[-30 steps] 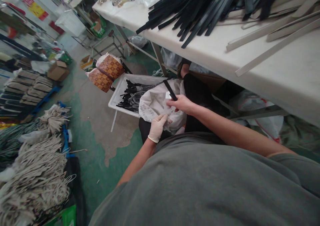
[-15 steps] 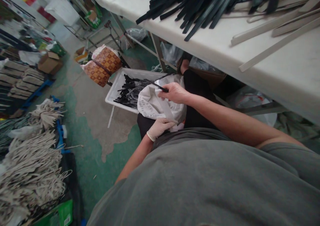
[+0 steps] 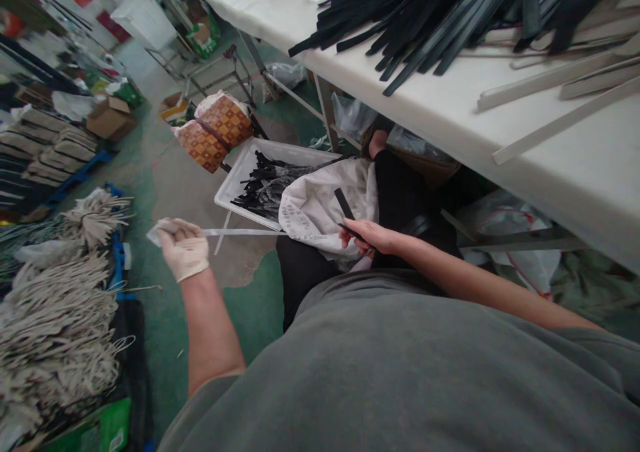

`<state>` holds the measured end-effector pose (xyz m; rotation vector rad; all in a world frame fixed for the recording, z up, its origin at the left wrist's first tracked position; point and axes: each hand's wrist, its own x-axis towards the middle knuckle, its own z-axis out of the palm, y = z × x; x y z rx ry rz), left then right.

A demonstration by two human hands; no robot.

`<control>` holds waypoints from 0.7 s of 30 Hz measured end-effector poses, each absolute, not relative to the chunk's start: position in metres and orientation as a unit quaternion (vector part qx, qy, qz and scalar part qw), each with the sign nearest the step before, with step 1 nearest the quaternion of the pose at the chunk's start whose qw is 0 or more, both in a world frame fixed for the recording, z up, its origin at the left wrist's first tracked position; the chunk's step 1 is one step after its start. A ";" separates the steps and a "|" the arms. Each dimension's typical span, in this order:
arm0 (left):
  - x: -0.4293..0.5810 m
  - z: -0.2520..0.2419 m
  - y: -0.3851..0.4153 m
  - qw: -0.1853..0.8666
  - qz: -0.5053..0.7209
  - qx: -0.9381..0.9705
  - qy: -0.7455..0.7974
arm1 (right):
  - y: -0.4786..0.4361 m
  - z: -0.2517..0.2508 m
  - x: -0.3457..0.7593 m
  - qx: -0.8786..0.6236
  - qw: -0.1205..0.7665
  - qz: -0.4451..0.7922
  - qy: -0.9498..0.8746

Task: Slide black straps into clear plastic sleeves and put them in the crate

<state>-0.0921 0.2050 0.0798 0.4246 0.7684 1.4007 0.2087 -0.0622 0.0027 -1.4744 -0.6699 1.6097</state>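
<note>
My left hand [image 3: 184,249], in a pale glove, is out to the left with its fingers closed on the end of a thin white strip [image 3: 245,232]. The strip runs nearly level from there to the edge of a white cloth sack [image 3: 311,205] across my lap. Over the sack, my bare right hand [image 3: 369,234] pinches a flat black strap [image 3: 343,203], whose end sticks up past the fingers. Beyond the sack stands a white plastic crate [image 3: 223,184] holding a heap of black straps [image 3: 263,179].
A white-topped table [image 3: 430,99] at upper right bears black straps [image 3: 425,19] and beige straps [image 3: 545,79]. A chair with a checked cushion [image 3: 227,125] stands past the crate. Bundles of beige cord [image 3: 60,345] lie on the left, near a cardboard box [image 3: 111,117].
My left hand has swung from my lap far out to the left, drawing the white strip with it. My right hand has come slightly nearer my body and right, still gripping the black strap.
</note>
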 end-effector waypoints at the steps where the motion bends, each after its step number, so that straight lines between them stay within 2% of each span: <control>1: -0.088 0.077 0.197 0.677 0.617 0.181 0.358 | -0.065 0.002 0.207 -0.597 0.404 0.636 -0.276; 5: -0.033 0.031 0.119 0.732 0.485 0.111 0.466 | -0.072 0.009 0.198 -0.654 0.361 0.578 -0.327; 10: 0.029 -0.015 0.031 0.785 0.333 0.045 0.521 | -0.075 0.016 0.187 -0.702 0.362 0.524 -0.317; 15: 0.042 -0.011 0.016 0.803 0.307 0.082 0.504 | -0.070 0.014 0.184 -0.732 0.372 0.405 -0.403; 18: 0.043 -0.012 0.015 0.804 0.309 0.112 0.496 | -0.066 0.016 0.182 -0.741 0.339 0.329 -0.477; 21: 0.045 -0.020 0.010 0.809 0.315 0.143 0.475 | -0.064 0.022 0.178 -0.744 0.288 0.316 -0.514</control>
